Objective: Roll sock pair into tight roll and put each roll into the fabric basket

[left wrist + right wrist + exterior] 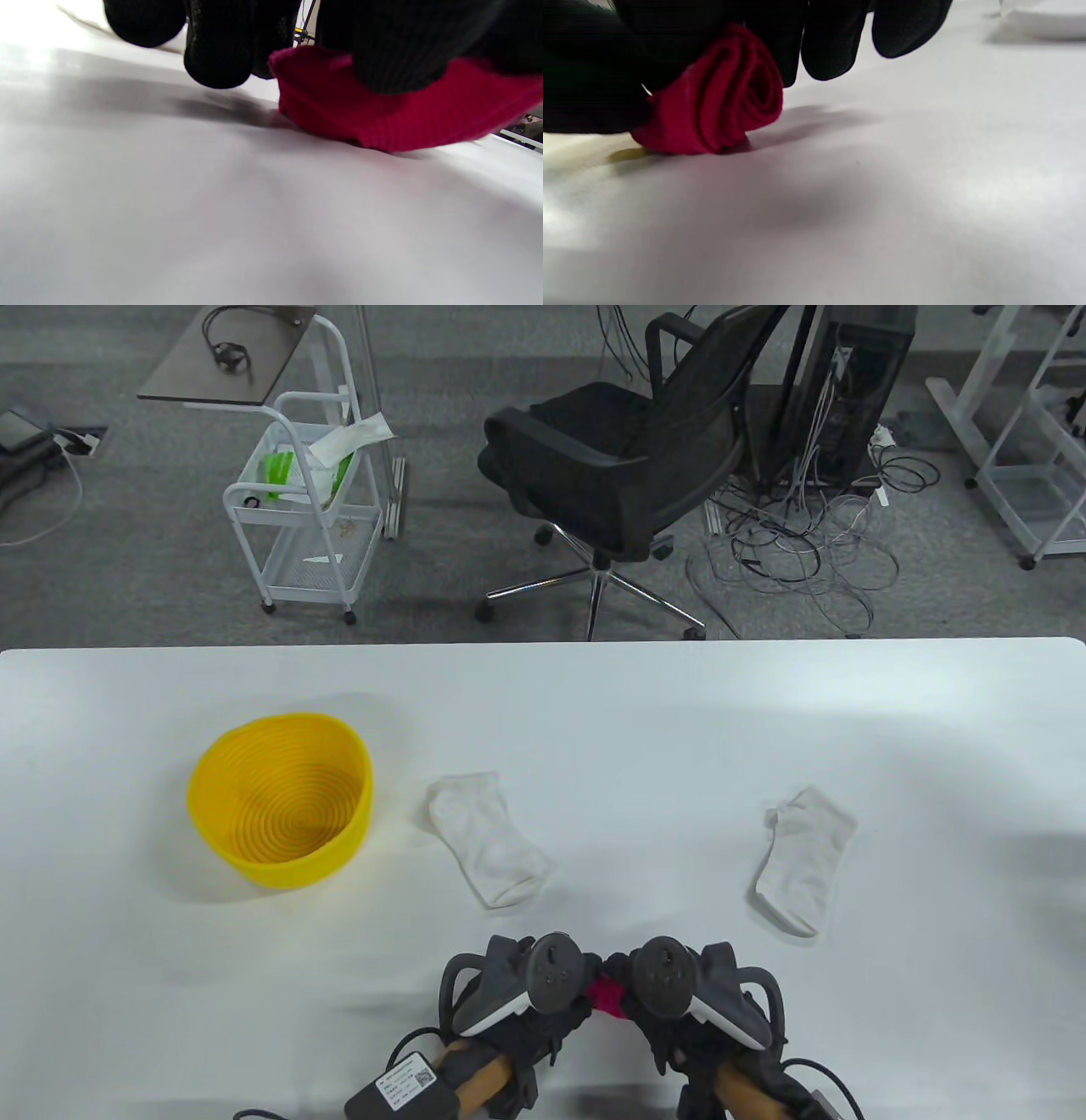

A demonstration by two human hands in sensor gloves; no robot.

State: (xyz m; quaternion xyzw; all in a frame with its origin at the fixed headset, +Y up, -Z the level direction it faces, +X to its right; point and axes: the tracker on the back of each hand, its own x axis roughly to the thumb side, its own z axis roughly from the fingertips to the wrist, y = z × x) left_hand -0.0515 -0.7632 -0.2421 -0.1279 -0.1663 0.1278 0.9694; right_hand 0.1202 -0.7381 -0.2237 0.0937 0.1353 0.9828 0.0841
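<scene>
1. We noted the white table carried all the work items, with the working area kept at its near edge, probably so the flat top could back the rolling.
2. The yellow fabric basket stood on the left half of the table, upright and open-mouthed. We saw nothing inside it, so we judged no roll had been delivered yet.
3. Two white socks lay flat and well apart: one just right of the basket, the other further right. We took them as the next pair, not yet brought together.
4. The left hand and right hand sat side by side at the near edge, fingers curled down onto the red sock roll between them. Each hand grasped one end, presumably to keep the coil tight.
5. In the right wrist view the roll showed a spiral of layers at its end and rested on the table; the left wrist view showed a fingertip pressing on the fabric.
</scene>
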